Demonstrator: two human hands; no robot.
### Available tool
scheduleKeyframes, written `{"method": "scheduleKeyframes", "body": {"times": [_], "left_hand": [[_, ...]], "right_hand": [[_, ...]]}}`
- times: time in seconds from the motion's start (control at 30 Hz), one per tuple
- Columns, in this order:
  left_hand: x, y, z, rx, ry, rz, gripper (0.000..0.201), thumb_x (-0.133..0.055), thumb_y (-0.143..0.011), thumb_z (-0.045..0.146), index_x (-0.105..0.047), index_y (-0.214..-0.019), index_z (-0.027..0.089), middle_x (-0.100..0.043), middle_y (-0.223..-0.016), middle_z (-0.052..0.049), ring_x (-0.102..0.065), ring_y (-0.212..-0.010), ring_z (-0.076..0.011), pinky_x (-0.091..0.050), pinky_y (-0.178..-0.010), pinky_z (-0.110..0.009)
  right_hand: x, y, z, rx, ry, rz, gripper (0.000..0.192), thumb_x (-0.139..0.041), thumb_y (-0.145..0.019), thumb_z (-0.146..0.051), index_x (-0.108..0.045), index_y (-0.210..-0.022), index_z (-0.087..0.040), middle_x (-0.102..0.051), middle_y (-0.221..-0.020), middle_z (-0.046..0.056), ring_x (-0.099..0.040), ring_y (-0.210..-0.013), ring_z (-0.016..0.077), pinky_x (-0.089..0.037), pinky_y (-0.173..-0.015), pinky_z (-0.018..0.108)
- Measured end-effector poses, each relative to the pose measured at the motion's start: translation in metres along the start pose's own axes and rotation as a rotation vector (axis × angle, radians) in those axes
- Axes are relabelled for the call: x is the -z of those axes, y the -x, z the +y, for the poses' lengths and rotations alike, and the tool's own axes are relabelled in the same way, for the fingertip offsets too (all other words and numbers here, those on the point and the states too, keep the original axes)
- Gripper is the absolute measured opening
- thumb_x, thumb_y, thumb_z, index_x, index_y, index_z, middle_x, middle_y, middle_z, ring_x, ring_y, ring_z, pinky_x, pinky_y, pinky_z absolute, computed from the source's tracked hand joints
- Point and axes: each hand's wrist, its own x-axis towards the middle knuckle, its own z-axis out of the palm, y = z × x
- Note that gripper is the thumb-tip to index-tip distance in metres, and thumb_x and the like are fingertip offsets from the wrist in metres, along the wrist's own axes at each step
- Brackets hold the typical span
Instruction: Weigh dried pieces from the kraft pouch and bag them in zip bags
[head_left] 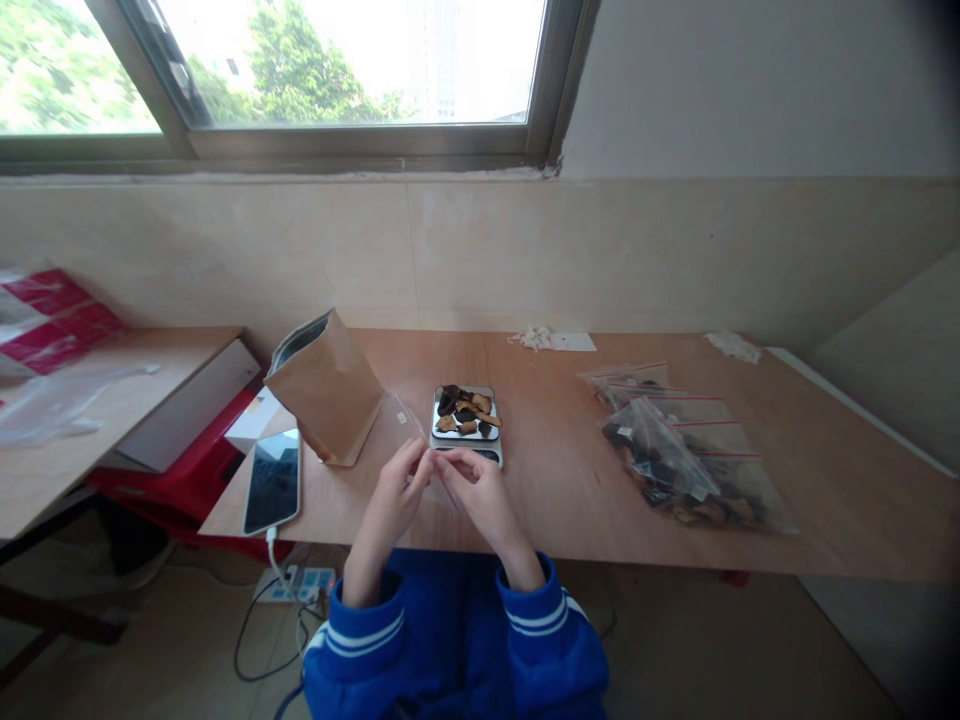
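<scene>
Both my left hand [403, 484] and my right hand [478, 487] pinch the red-lined edge of a clear zip bag [401, 420], their fingertips meeting at the table's front. The bag looks flat, and part of it is hidden by my fingers. Just beyond my hands sits a small digital scale [491, 452], its display partly covered. Dark and tan dried slices [469, 408] are heaped on its plate. A brown paper pouch [330, 400] with a silvery lining stands open at the top, left of the bag.
Several filled zip bags [690, 460] are piled on the right of the wooden table [555, 500]. A phone [272, 482] with a charging cable lies at the left edge. White scraps [534, 338] and a white card [574, 342] lie by the wall. A power strip [300, 582] is on the floor.
</scene>
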Motion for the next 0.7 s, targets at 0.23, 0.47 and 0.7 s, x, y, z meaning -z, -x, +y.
{"method": "scheduleKeyframes", "body": {"times": [0.23,0.47,0.7], "left_hand": [[-0.007,-0.002,0.002,0.002,0.002,-0.007,0.028,-0.044,-0.095,0.038,-0.048,-0.074,0.02,-0.049,-0.071,0.001,-0.05,-0.067,-0.0141,-0.04,-0.064,-0.025],[-0.016,0.0,0.011,0.068,-0.028,0.094,0.029,-0.047,-0.095,0.042,-0.047,-0.076,0.021,-0.054,-0.073,0.001,-0.054,-0.07,-0.0144,-0.041,-0.066,-0.025],[-0.015,-0.004,0.005,0.079,-0.05,0.037,0.028,-0.043,-0.094,0.04,-0.044,-0.074,0.021,-0.05,-0.068,0.003,-0.049,-0.063,-0.0125,-0.037,-0.061,-0.023]], "right_hand": [[0.01,0.0,-0.005,0.084,0.164,0.035,0.027,-0.06,-0.091,-0.043,-0.071,-0.092,-0.018,-0.075,-0.09,0.006,-0.07,-0.085,0.0202,-0.054,-0.08,0.03],[-0.001,-0.001,0.001,0.116,0.073,0.157,0.029,-0.059,-0.091,-0.043,-0.071,-0.096,-0.017,-0.075,-0.097,0.008,-0.071,-0.091,0.0221,-0.055,-0.083,0.032],[0.001,-0.005,0.007,0.137,0.197,0.223,0.028,-0.059,-0.09,-0.043,-0.071,-0.093,-0.019,-0.076,-0.093,0.007,-0.071,-0.082,0.0208,-0.056,-0.075,0.03]]}}
